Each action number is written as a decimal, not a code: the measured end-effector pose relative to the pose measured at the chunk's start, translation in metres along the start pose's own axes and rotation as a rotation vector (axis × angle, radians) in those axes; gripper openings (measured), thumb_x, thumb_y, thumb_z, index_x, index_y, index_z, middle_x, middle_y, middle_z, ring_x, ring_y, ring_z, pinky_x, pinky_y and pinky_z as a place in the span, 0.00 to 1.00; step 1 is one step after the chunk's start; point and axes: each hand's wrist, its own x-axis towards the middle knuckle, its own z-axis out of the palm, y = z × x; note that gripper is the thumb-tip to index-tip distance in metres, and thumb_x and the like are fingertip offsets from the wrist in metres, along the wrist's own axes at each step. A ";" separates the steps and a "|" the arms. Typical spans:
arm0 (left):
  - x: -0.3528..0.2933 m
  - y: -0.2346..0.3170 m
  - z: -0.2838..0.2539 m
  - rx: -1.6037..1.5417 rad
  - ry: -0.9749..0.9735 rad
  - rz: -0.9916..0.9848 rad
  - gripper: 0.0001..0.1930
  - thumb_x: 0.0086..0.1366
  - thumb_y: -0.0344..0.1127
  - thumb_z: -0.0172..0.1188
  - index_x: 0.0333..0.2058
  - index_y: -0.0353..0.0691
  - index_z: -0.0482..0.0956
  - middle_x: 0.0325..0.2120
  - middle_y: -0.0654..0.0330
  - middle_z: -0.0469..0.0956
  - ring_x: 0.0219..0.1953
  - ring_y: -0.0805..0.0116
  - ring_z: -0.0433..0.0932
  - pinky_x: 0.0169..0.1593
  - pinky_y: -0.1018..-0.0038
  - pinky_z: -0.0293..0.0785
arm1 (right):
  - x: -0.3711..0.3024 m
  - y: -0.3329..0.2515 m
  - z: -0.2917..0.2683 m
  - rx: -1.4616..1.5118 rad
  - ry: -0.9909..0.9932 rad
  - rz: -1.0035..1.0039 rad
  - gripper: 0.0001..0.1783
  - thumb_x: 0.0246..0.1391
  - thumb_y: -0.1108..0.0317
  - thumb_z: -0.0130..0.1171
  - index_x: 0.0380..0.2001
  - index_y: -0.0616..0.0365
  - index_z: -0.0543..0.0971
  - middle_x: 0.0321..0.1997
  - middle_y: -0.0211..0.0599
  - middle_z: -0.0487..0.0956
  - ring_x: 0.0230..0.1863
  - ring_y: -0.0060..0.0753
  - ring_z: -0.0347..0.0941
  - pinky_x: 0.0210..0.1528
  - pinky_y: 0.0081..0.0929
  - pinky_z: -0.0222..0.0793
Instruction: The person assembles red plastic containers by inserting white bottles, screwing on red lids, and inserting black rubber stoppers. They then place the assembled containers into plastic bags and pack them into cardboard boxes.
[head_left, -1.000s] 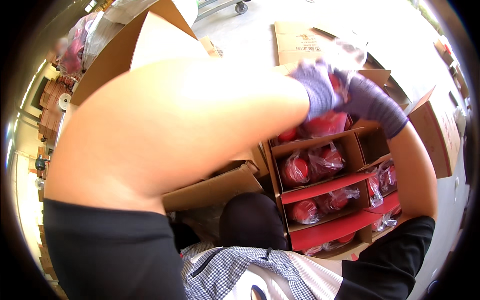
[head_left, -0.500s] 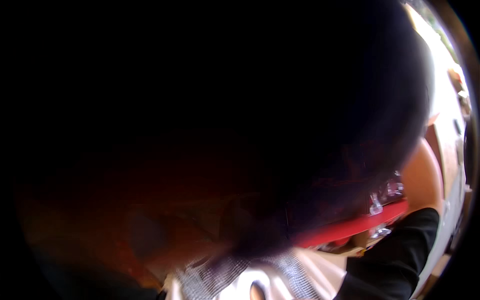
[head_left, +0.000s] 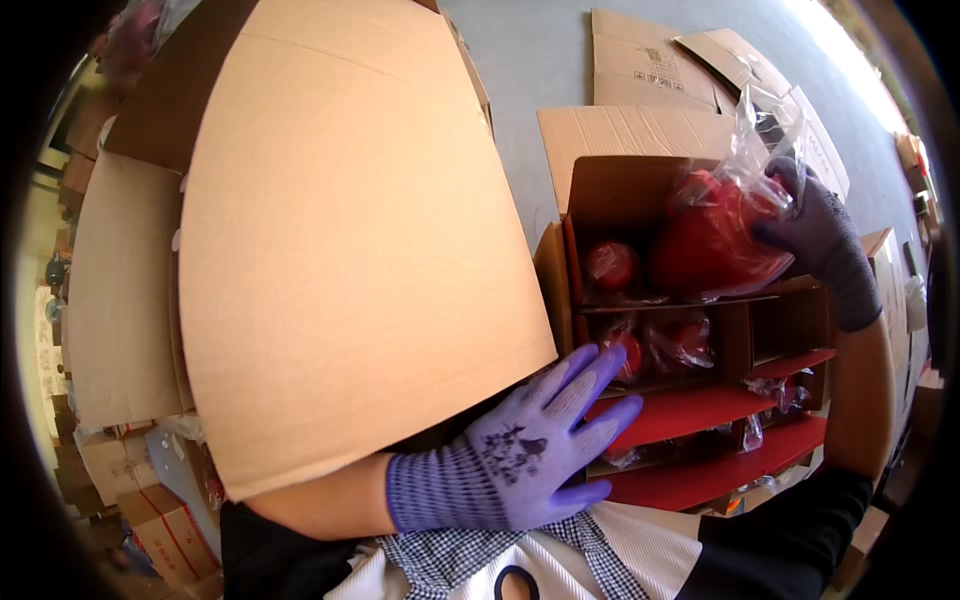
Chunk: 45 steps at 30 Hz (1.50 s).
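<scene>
My right hand (head_left: 828, 232), in a dark purple glove, grips a large rounded red object wrapped in a clear plastic bag (head_left: 715, 240). It holds the object by its right side, over the far part of a divided cardboard carton (head_left: 790, 325). What the red object is, I cannot make out. My left hand (head_left: 525, 450), in a lighter purple glove, has its fingers spread at the carton's near left side, with nothing held. Close to its fingertips, smaller bagged red balls (head_left: 685, 338) sit in a compartment. Another bagged red ball (head_left: 610, 265) lies in the far left compartment.
A tall cardboard box with a big raised flap (head_left: 360, 250) fills the left and covers part of my left forearm. Red panels (head_left: 690, 415) cross the carton's near side. Flattened cardboard (head_left: 650, 60) lies on the grey floor beyond. More boxes (head_left: 165, 535) stand at the lower left.
Half a second ago something dark covered most of the view; now the cartons and both hands show. The right forearm was visible at the right then too.
</scene>
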 end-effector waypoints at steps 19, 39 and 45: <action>0.053 -0.031 0.051 0.415 -0.084 -0.075 0.35 0.61 0.51 0.63 0.61 0.33 0.72 0.62 0.45 0.67 0.60 0.47 0.66 0.61 0.53 0.66 | 0.010 0.013 0.021 -0.263 -0.179 -0.447 0.27 0.47 0.74 0.67 0.54 0.54 0.79 0.53 0.50 0.76 0.51 0.55 0.78 0.54 0.44 0.77; 0.049 -0.035 0.057 0.436 -0.062 -0.036 0.33 0.61 0.49 0.64 0.60 0.33 0.73 0.62 0.42 0.66 0.61 0.46 0.65 0.61 0.54 0.66 | 0.002 -0.057 0.048 -0.576 -0.329 -0.772 0.34 0.40 0.58 0.72 0.54 0.50 0.76 0.55 0.51 0.73 0.47 0.54 0.77 0.52 0.45 0.77; 0.048 -0.039 0.059 0.456 -0.055 0.000 0.33 0.60 0.50 0.65 0.59 0.34 0.74 0.61 0.43 0.67 0.61 0.46 0.65 0.59 0.54 0.67 | 0.026 -0.067 0.028 -0.475 -0.393 -0.636 0.29 0.37 0.60 0.73 0.48 0.49 0.80 0.50 0.48 0.75 0.45 0.52 0.78 0.50 0.45 0.77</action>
